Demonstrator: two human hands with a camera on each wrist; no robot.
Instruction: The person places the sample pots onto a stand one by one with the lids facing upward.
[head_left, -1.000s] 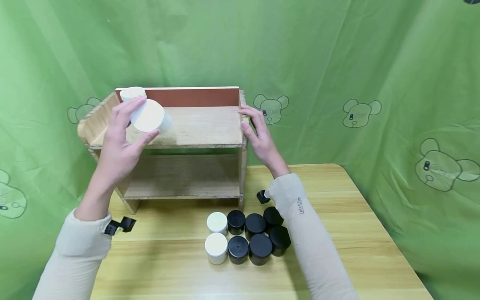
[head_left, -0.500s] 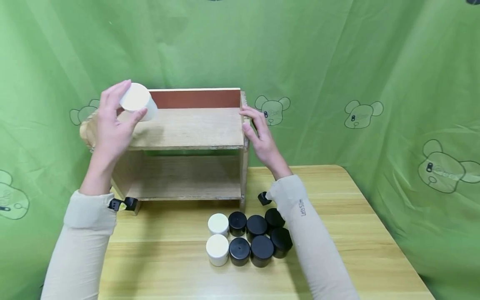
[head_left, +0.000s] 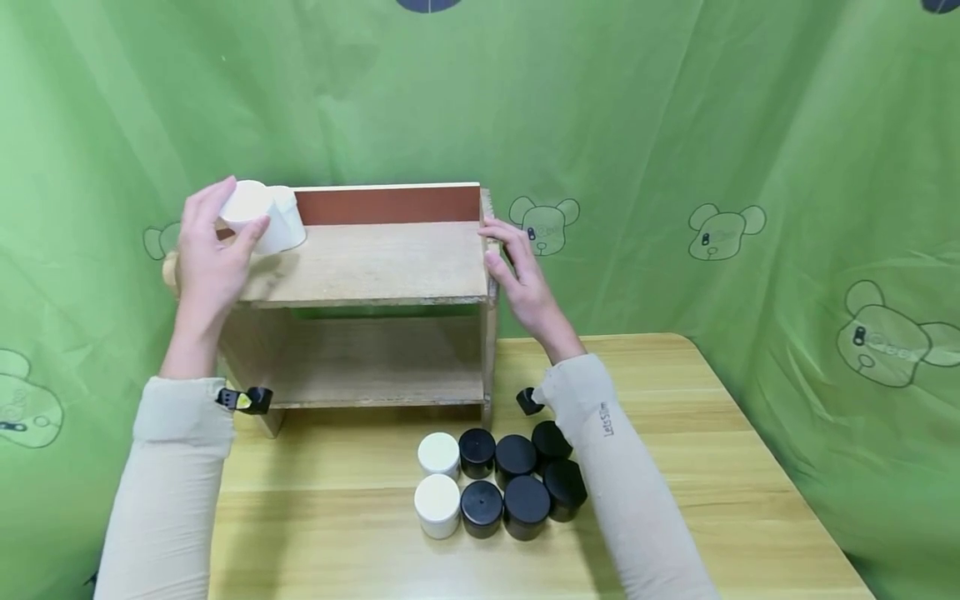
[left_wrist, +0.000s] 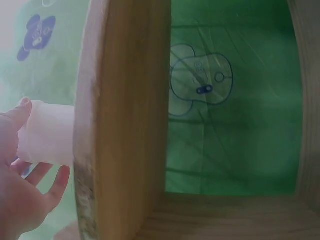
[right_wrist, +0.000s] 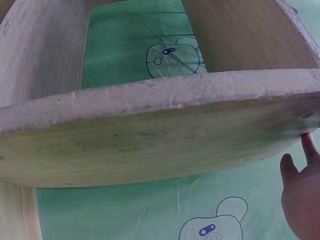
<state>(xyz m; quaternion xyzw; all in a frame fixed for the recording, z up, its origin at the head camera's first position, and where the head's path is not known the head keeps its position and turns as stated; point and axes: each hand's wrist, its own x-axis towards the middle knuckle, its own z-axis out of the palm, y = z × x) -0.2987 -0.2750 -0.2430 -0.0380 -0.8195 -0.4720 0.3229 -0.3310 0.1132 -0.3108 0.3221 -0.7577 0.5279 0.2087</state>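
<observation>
My left hand point(head_left: 210, 262) holds a white jar point(head_left: 246, 202) between thumb and fingers, at the left end of the top board of a small wooden shelf point(head_left: 390, 258). A second white jar point(head_left: 290, 218) stands right behind it, partly hidden. The left wrist view shows the held jar point(left_wrist: 50, 134) close over the board, fingers curled about its side. My right hand point(head_left: 528, 279) rests against the shelf's right side panel, holding nothing else. In the right wrist view, fingertips touch the outer face of that panel point(right_wrist: 150, 145).
In front of the shelf, two white jars point(head_left: 437, 504) and several black jars point(head_left: 527, 504) stand grouped on the wooden table point(head_left: 675, 467). The shelf has a lower board point(head_left: 382, 362). A green curtain point(head_left: 615, 108) hangs behind and at the sides.
The left hand has moved left with the jar, then down to the left end of the top board. The second white jar now shows to the held jar's right. The right hand has stayed put.
</observation>
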